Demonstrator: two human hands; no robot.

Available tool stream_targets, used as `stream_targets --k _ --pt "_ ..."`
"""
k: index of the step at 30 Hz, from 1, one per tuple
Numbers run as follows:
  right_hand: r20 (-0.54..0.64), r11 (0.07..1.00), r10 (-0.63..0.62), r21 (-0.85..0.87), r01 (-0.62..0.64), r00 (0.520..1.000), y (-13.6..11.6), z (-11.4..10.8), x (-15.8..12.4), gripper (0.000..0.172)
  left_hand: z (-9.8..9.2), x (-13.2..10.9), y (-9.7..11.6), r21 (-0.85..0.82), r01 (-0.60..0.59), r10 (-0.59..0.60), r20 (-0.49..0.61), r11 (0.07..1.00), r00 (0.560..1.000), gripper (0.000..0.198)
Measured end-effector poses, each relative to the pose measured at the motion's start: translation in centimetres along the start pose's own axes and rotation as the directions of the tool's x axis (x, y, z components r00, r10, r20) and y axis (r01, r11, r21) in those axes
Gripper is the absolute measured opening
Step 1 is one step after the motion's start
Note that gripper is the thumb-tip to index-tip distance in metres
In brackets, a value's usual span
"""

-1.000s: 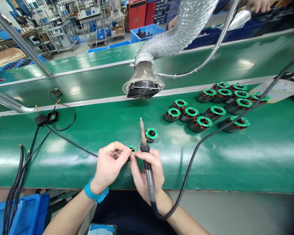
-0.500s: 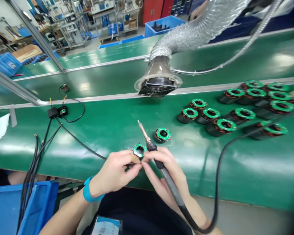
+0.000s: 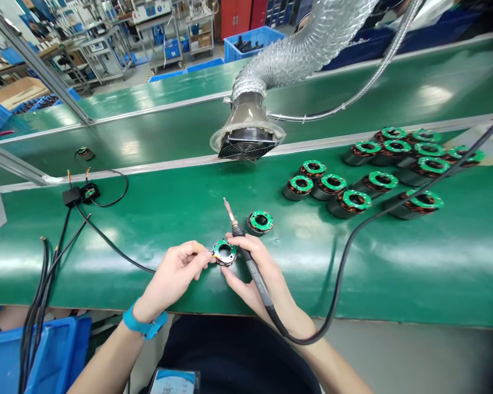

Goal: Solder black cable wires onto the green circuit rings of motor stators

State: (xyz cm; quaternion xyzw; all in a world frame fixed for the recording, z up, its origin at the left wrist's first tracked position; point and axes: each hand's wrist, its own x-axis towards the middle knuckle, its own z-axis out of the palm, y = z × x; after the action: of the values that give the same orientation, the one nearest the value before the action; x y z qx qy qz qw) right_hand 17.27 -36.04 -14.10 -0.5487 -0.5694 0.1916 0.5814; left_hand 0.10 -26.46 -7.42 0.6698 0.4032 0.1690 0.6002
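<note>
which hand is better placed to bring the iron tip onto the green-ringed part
Right. The right hand grips the soldering iron, its tip raised just beyond the green-ringed stator; the left hand pinches that stator's edge, so it likely suits steadying.

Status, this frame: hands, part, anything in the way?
Left hand pinches stator. Right hand grips iron, tip clear of the stator. Second stator just behind, apart.
</note>
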Motion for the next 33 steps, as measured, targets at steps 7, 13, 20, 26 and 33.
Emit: stream_targets --k 7,13,20,26,33 --pt "-0.013 1.0 0.006 -0.003 -0.006 1.0 0.7 0.5 0.4 0.053 0.3 0.3 -0.6 -0.028 -0.047 0.044 -0.072 0.999 0.996 0.033" --pt "-0.087 0.989 0.035 -0.138 -0.047 0.996 0.3 1.7 -0.1 0.052 1.4 0.6 -1.1 0.253 -0.329 0.374 -0.157 0.91 0.914 0.013" --pt "-0.185 0.99 -0.022 -0.14 -0.004 0.983 -0.8 -0.2 -1.6 0.049 2.6 1.2 -1.6 0.502 -0.443 0.556 -0.094 0.743 0.826 0.007" --pt "-0.49 0.996 -0.076 -0.081 0.042 0.868 -1.5 -1.7 -4.8 0.018 3.1 1.3 -2.0 0.56 -0.454 0.587 -0.072 0.693 0.806 0.009" --pt "-0.461 0.997 -0.083 -0.038 0.073 0.884 -1.3 -1.4 -5.5 0.025 3.2 1.3 -2.0 0.574 -0.462 0.606 -0.077 0.676 0.792 0.008"
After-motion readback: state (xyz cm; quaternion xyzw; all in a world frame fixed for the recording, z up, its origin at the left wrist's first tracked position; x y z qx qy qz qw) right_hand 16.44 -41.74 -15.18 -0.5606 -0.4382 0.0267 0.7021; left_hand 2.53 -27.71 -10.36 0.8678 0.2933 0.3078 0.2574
